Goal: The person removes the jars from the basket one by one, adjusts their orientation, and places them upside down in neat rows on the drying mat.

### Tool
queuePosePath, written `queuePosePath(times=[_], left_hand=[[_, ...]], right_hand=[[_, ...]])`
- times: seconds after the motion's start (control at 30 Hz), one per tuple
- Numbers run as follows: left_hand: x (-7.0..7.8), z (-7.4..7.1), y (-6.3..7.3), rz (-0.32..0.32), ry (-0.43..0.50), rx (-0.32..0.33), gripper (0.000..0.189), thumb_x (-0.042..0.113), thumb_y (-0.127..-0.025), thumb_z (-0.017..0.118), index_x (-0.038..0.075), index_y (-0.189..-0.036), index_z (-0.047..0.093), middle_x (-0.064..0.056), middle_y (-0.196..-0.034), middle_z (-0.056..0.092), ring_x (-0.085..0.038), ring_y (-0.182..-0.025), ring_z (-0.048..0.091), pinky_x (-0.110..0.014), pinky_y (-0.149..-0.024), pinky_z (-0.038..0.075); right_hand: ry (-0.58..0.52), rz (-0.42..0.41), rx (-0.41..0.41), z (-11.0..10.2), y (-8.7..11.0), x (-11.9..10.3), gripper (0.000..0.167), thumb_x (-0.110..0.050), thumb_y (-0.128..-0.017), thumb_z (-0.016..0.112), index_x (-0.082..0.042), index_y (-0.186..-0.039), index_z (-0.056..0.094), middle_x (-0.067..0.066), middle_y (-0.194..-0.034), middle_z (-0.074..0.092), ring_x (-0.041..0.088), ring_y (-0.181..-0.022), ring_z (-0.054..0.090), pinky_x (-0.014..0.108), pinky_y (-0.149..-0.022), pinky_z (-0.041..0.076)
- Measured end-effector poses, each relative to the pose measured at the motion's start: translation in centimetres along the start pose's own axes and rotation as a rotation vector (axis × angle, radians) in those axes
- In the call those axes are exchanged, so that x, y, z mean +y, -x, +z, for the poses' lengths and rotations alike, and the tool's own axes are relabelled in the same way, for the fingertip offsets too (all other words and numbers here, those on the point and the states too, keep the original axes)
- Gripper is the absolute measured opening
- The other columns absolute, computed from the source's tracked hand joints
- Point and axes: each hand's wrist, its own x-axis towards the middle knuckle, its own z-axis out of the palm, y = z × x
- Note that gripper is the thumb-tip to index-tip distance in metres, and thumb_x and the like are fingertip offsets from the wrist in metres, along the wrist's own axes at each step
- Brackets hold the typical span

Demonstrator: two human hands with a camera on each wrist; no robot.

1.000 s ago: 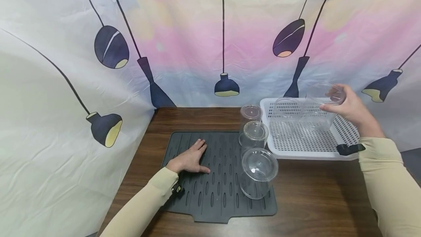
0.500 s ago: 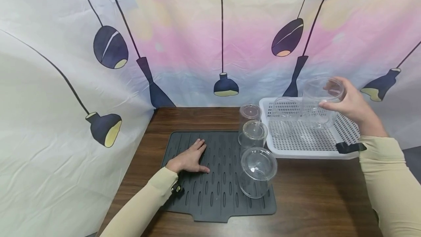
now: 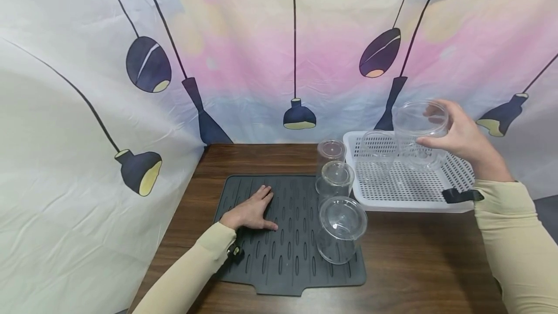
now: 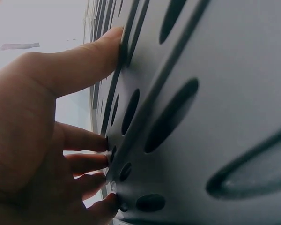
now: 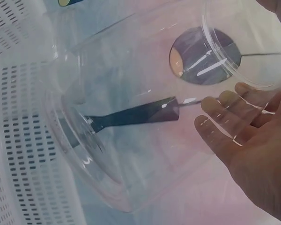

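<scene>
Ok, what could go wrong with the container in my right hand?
The clear container might slip, as the right hand holds it only near its upper end. It could bump the second clear container in the white basket, which looks close beside it in the head view. If carried toward the dark mat, it might knock the front container of the three along the mat's right side.

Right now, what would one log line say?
left grip: on gray drying mat; right grip: holds clear cylindrical jar at white perforated basket; in basket: another jar

No lettering seems legible in any view.
</scene>
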Motion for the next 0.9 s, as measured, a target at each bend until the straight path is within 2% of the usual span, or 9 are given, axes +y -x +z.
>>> queuePosePath(times=[0.27,0.53,0.9], left_hand=[[0.1,-0.1,0.0,-0.001,-0.001,-0.006,0.103,0.057,-0.079,0.074,0.001,-0.153,0.029,-0.015,-0.163,0.015,-0.031,-0.151,0.009,-0.049,-0.117,0.026],[0.1,0.0,0.0,-0.003,-0.006,-0.016,0.103,0.058,-0.079,0.073,0.002,-0.153,0.028,-0.015,-0.163,0.014,-0.032,-0.151,0.008,-0.049,-0.117,0.026],[0.2,-0.3,-0.2,-0.017,-0.001,-0.012,0.103,0.057,-0.078,0.075,0.002,-0.153,0.029,-0.015,-0.163,0.015,-0.031,-0.151,0.008,-0.049,-0.117,0.027]], right_hand=[[-0.031,-0.100,0.005,0.4,-0.1,-2.0,0.095,0.005,-0.060,0.088,-0.005,-0.143,0.042,-0.006,-0.119,0.047,-0.001,-0.105,0.048,0.000,-0.080,0.039],[-0.038,-0.206,0.001,1.1,0.4,-4.1,0.100,0.009,-0.054,0.089,-0.008,-0.142,0.045,0.002,-0.121,0.051,0.000,-0.107,0.049,0.003,-0.085,0.038],[-0.027,-0.297,-0.002,2.1,0.2,-6.2,0.104,0.008,-0.047,0.092,-0.004,-0.140,0.046,0.006,-0.123,0.051,0.003,-0.109,0.049,0.008,-0.089,0.036]])
